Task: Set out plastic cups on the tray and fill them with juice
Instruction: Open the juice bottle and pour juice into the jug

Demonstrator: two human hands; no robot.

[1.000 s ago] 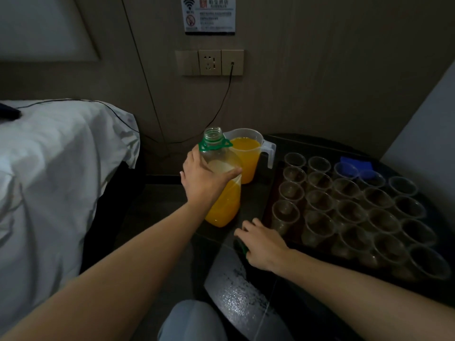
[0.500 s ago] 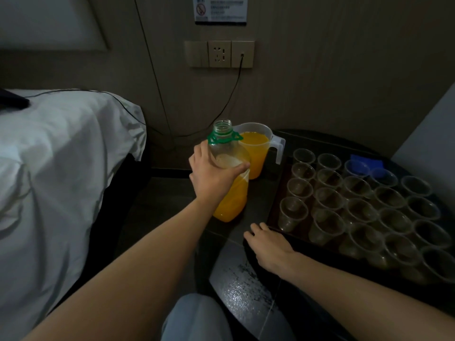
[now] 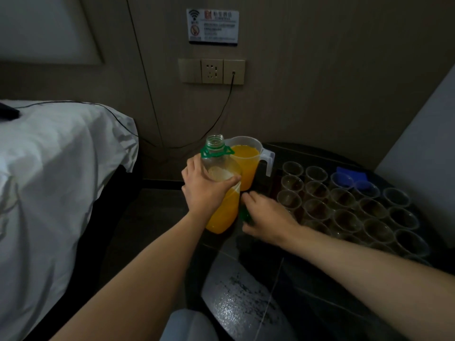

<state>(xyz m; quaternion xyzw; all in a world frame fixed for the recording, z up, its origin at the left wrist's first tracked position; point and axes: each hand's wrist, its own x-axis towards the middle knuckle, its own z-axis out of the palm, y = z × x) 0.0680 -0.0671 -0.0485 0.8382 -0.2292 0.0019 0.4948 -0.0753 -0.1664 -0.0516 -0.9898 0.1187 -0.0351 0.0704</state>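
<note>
At the left edge of the dark bench (image 3: 236, 299), the left hand (image 3: 206, 193) grips the juice bottle (image 3: 222, 215) around its shoulder. The bottle stands upright, has no cap on, and is about half full of orange juice. Just beside its base, the right hand (image 3: 267, 221) has its fingers and thumb curled around a small green cap (image 3: 244, 214), close to the bench top. Behind the bottle stands a pitcher (image 3: 247, 166) filled with juice almost to the rim. To the right, the tray (image 3: 275, 179) carries many clear plastic cups (image 3: 317, 209) in close rows. All the cups that I can see look empty, though the light is dim. In my judgement, step 1, setting out the cups, is finished or nearly so, and the pitcher is ready. Step 2, filling the cups, is not begun. What is left is probably to close the bottle, put it aside, and pour from the pitcher into every cup.
</note>
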